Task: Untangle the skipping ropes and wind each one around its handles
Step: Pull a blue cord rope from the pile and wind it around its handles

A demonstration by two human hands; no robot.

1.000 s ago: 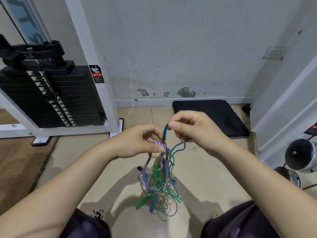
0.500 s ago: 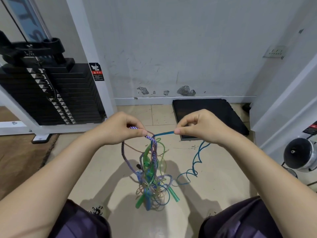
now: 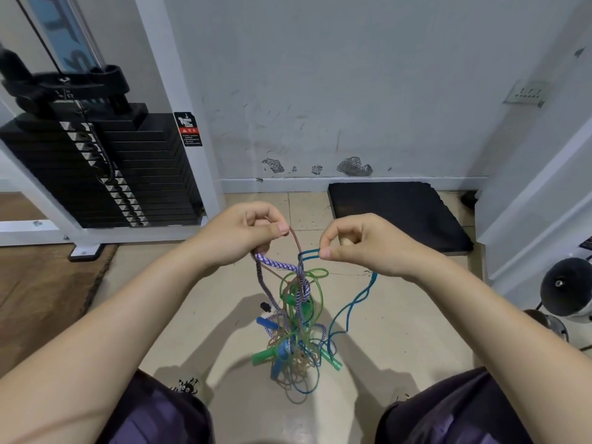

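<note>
Left hand (image 3: 238,233) holds the tangle of skipping ropes (image 3: 293,315) up over the floor (image 3: 205,302), fingers curled round the purple-white braided rope (image 3: 275,265) and a brown rope (image 3: 295,240). Right hand (image 3: 362,241) pinches a loop of the teal rope (image 3: 352,302) between thumb and forefinger, held off to the side. Green and blue handles (image 3: 272,355) dangle low in the tangle. Black mat (image 3: 397,213) by the wall, weight stack (image 3: 105,168) on the left.
</note>
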